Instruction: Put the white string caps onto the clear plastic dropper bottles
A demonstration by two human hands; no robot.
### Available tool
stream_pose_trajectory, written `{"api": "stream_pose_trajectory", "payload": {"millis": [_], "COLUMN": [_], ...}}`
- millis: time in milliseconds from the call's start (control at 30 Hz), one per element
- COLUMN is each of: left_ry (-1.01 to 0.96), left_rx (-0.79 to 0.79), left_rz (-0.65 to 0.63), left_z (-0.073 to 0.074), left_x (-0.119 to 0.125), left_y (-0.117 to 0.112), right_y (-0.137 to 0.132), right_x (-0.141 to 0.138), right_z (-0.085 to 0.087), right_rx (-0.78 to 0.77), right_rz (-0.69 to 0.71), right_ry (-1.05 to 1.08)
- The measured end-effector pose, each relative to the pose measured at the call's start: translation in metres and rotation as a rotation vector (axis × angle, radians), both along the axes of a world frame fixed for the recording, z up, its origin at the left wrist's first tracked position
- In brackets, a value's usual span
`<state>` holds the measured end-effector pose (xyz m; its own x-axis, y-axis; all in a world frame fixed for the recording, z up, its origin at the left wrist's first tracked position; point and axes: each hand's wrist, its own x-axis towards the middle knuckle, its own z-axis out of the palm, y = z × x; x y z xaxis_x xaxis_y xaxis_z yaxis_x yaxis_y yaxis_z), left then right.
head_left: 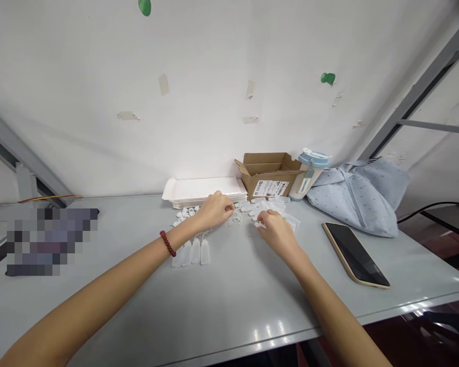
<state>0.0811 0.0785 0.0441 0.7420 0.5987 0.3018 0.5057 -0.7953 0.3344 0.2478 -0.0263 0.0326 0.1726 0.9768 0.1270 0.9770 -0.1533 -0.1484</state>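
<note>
My left hand (pixel 215 210), with a dark red bead bracelet on its wrist, is over the table. Its thumb and fingers are pinched together beside a small heap of white strings (pixel 236 218); what lies between the fingertips is too small to make out. My right hand (pixel 277 232) bends its fingers at the near edge of a pile of translucent white tag-shaped pieces (pixel 271 205). Its fingertips are closed, and whatever they grip is hidden. Several like pieces with strings (pixel 205 252) lie in a row below my left forearm. Small white plastic parts (pixel 184 215) are heaped behind that forearm.
A stack of white flat boxes (pixel 202 188) stands against the wall, next to an open cardboard box (pixel 270 176). Farther right are a blue-lidded cup (pixel 308 176), a light blue cloth bag (pixel 357 196) and a phone (pixel 355 255). A blurred dark item (pixel 53 242) lies left.
</note>
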Motion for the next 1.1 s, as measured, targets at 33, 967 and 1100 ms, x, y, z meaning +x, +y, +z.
{"api": "stream_pose_trajectory", "payload": {"millis": [33, 967, 1100], "left_ry": [-0.033, -0.476, -0.508], "left_rx": [-0.02, -0.433, -0.409], "left_rz": [0.018, 0.214, 0.185], "left_z": [0.004, -0.014, -0.017], "left_x": [-0.002, -0.079, -0.075], "left_y": [-0.001, -0.097, -0.1], "right_y": [0.0, -0.017, -0.017], "right_x": [0.0, -0.054, -0.06], "right_z": [0.0, -0.01, -0.015], "right_rx": [-0.001, 0.058, 0.064], "right_rz": [0.002, 0.384, 0.387], "right_ry": [-0.002, 1.097, 1.111]}}
